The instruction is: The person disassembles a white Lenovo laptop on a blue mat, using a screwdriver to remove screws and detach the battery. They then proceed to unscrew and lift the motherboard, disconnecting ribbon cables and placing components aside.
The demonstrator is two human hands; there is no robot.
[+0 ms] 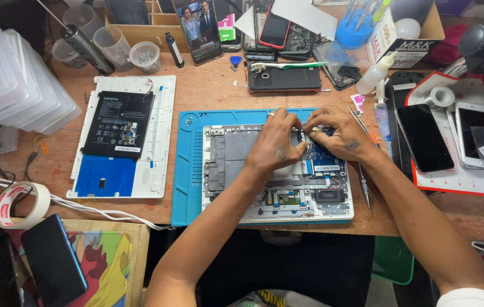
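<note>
An opened white laptop base (236, 213) lies on a blue work mat (188, 170) in the middle of the wooden desk. Its blue circuit board (324, 159) shows on the right side. My left hand (276, 145) rests over the centre of the base, fingers curled toward the board's upper edge. My right hand (336, 133) meets it there, fingertips pinching at a small part on the board; what sits between the fingers is hidden. Both hands touch the laptop.
A white back cover (151, 176) with a black battery (118, 124) lies left of the mat. Tweezers (358, 120) and a screwdriver (365, 190) lie at the right. Phones (424, 137), plastic cups (111, 40), clear boxes (9, 74) and a tape roll (19, 204) crowd the desk.
</note>
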